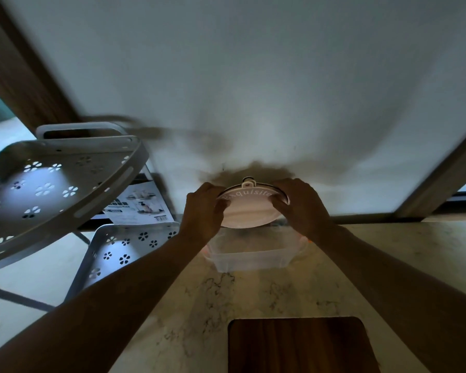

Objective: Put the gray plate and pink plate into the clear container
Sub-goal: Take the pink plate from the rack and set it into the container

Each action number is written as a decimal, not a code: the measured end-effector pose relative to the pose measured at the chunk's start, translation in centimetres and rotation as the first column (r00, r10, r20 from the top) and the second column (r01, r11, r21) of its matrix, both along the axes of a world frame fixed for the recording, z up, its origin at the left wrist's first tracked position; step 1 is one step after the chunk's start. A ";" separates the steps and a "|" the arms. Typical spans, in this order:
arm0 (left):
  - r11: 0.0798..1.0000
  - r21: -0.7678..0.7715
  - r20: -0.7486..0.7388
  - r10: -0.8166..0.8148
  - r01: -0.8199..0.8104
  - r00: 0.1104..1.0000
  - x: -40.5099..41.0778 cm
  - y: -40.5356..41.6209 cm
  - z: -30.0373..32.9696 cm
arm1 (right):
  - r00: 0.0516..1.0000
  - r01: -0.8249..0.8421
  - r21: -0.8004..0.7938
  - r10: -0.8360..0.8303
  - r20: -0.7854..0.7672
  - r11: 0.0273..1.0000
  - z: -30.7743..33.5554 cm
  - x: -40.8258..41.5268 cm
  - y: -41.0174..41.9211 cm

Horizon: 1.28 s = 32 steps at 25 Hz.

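At far left I see a gray perforated two-tier rack (51, 189) standing on the marble desk (189, 319), a printed leaflet (139, 204) propped behind it. My left hand (203, 210) and right hand (300, 204) each grasp an opposite edge of the pink plate (246, 211), lettered "Exquisite", tilted just above the clear container (249, 255). I can't pick out the gray plate; a wooden board (299, 345) lies nearest me.
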<state>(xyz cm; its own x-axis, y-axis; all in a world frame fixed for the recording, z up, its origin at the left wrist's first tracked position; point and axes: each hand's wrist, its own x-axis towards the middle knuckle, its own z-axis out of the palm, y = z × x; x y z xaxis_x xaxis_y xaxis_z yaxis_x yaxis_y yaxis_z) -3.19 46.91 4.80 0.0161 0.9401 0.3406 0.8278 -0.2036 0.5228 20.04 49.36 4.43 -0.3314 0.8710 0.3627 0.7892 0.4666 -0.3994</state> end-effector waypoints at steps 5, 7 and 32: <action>0.996 -0.085 -0.069 -0.020 0.014 0.997 0.0 0.2 -1.7 | 1.000 0.000 -0.078 0.002 0.027 0.997 -1.6 -0.3 -0.4; 0.997 -0.079 -0.079 -0.028 0.021 0.997 0.1 0.4 -1.8 | 0.999 0.015 -0.086 -0.012 0.036 0.996 -1.7 -0.4 -0.2; 0.994 -0.105 -0.038 -0.031 0.027 0.999 -0.1 -0.3 -1.0 | 0.999 0.013 -0.067 -0.016 -0.046 0.998 -1.1 0.2 -0.4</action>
<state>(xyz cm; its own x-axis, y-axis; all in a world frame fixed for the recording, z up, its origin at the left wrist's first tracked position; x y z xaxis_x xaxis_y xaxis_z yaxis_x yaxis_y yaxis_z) -3.28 46.56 3.77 0.0555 0.9694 0.2393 0.8427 -0.1740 0.5095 20.22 48.95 3.37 -0.3028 0.8983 0.3185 0.7756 0.4264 -0.4654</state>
